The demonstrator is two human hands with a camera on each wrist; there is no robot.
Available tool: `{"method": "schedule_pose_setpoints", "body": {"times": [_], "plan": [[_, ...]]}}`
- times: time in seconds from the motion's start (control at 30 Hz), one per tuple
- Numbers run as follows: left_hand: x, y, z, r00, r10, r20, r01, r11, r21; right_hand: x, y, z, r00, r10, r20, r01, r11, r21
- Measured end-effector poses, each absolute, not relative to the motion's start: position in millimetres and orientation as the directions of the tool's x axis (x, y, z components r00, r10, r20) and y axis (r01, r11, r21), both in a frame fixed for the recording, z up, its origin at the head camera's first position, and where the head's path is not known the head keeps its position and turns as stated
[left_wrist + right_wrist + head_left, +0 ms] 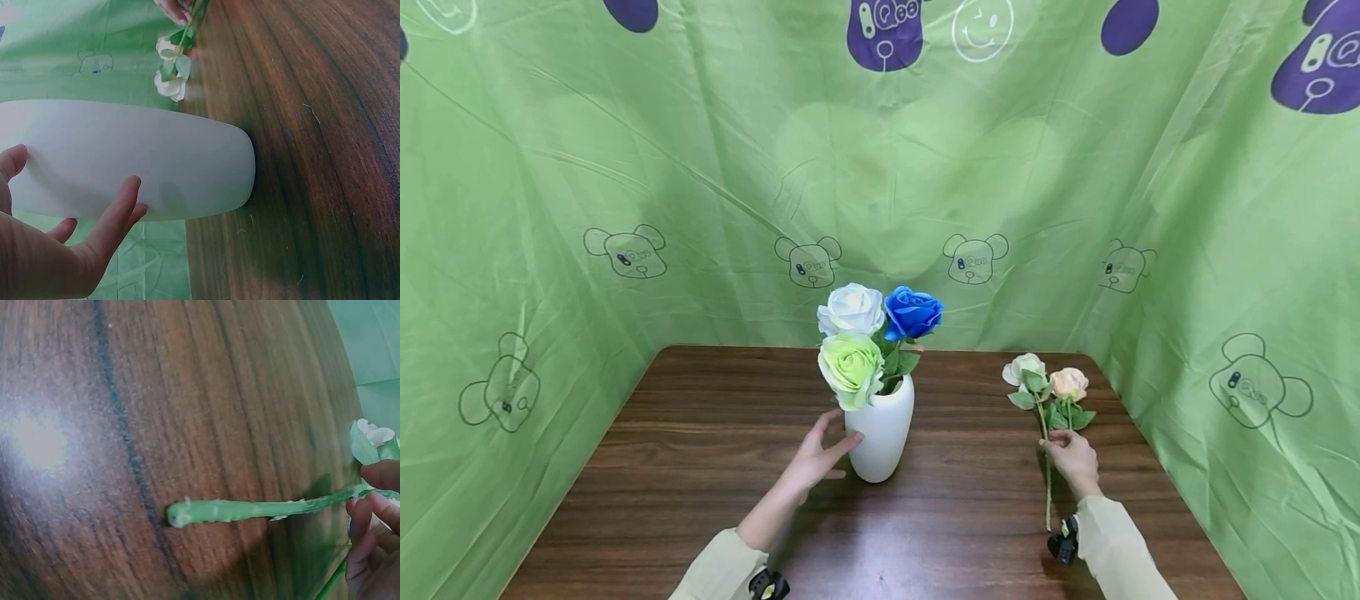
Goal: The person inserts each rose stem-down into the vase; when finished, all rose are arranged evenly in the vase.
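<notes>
A white vase (882, 437) stands upright on the table, holding a white rose (852, 310), a blue rose (913, 313) and a light green rose (851, 369). At its left side is my left hand (811, 457), fingers spread and touching the vase wall, as the left wrist view also shows. On the right, my right hand (1072, 460) pinches the green stem (250, 510) of a cream-white rose (1024, 369) between thumb and fingers. Beside that bloom lies a peach rose (1070, 383), its stem partly hidden by the right hand.
The brown wooden table (700, 433) has its back edge close to a green cloth backdrop (715, 167) printed with bear figures. The same cloth hangs along the left and right sides. Black wrist cameras (1063, 540) sit on both wrists.
</notes>
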State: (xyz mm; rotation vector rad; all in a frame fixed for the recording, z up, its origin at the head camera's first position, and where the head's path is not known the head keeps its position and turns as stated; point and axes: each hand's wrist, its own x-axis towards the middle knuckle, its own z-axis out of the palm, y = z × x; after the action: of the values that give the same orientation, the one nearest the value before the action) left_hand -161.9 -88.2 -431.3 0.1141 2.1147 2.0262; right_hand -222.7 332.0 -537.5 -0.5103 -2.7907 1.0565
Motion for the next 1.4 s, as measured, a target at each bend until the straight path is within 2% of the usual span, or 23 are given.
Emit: {"method": "schedule_pose_setpoints", "body": {"times": [0.2,0.33,0.43,0.57,0.7,1.0,1.23,1.4], "plan": [[-162.0,-87.8,-431.8,-0.975,0.199,-0.097,-0.089,0.052,0.995,-221.8,331.2,-541.4,-0.939,0.332,-0.089,0.313,0.719,-0.620],[-162.1,-87.8,-432.0,-0.975,0.199,-0.096,-0.087,0.055,0.995,-224.0,330.7,-543.9,-0.949,0.308,-0.063,0.275,0.719,-0.639],[-162.2,-88.0,-432.2,-0.975,0.200,-0.098,-0.089,0.055,0.995,-226.6,328.8,-545.1,-0.960,0.278,-0.045,0.225,0.662,-0.715],[-162.3,-88.3,-431.7,-0.974,0.202,-0.100,-0.092,0.048,0.995,-229.9,324.6,-545.4,-0.964,0.254,-0.083,0.207,0.513,-0.833],[-162.2,-88.5,-431.1,-0.974,0.207,-0.098,-0.090,0.046,0.995,-231.5,317.6,-540.5,-0.967,0.242,-0.079,0.182,0.442,-0.878],[-163.6,-89.9,-435.5,-0.971,0.219,-0.092,-0.089,0.026,0.996,-230.4,294.0,-529.5,-0.985,0.165,0.042,0.008,0.289,-0.957],[-162.1,-89.2,-431.7,-0.971,0.218,-0.097,-0.091,0.036,0.995,-276.7,315.9,-606.4,-0.960,0.120,0.253,-0.231,0.171,-0.958],[-162.2,-89.0,-431.4,-0.971,0.216,-0.099,-0.093,0.038,0.995,-288.1,308.6,-610.8,-0.938,0.106,0.330,-0.322,0.085,-0.943]]}}
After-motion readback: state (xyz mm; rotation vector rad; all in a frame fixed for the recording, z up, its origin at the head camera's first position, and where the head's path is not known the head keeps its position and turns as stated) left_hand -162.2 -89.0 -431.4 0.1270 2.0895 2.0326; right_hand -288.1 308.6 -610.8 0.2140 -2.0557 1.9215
